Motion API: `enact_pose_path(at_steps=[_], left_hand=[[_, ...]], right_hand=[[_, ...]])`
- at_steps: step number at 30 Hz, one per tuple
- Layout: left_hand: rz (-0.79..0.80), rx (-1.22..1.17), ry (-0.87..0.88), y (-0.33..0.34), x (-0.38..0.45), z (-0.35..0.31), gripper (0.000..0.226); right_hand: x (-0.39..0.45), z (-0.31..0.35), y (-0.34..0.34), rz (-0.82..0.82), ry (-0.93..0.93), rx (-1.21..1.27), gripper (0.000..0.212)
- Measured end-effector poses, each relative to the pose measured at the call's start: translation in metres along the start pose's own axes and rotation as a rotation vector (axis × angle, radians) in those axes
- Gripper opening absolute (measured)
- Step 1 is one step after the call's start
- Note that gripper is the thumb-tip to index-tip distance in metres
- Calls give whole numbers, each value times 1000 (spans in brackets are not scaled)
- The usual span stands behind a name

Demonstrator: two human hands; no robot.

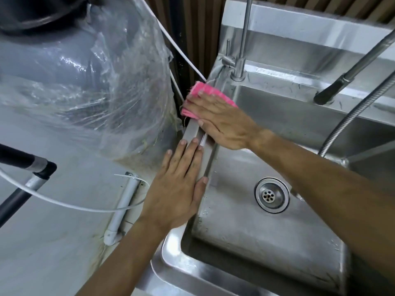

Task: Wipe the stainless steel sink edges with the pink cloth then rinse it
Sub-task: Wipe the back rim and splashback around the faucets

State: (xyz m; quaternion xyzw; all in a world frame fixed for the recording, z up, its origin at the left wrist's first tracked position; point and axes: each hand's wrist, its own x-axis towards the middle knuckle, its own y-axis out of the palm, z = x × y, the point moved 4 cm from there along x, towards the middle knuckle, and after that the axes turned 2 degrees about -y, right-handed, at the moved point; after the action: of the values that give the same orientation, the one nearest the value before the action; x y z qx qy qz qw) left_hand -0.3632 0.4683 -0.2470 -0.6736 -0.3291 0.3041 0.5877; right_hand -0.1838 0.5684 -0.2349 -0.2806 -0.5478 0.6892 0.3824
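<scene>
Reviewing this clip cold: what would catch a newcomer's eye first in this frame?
The pink cloth stands out first, pressed flat under the right hand on the sink's left edge, near the small faucet. The left hand lies flat on the same edge, nearer the camera. Left of the sink looms a big grey tank wrapped in clear plastic.
</scene>
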Motion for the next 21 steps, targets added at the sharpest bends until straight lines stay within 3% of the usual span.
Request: enact_pose_path(at_steps=[5,9,13,21], left_hand=[[-34,8,-8,-2,1,-3,63],[-37,-51,-29,-7,2,-3,60],[-80,-76,-12,-17,40,-1,52],[-11,-87,-33,-2,62,1,64]], right_hand=[[32,-48,-19,-114,277,20,56],[29,-27,-9,-183,462,82,59],[15,-6,2,-160,432,131,59],[60,-58,-19,-142,479,82,56]])
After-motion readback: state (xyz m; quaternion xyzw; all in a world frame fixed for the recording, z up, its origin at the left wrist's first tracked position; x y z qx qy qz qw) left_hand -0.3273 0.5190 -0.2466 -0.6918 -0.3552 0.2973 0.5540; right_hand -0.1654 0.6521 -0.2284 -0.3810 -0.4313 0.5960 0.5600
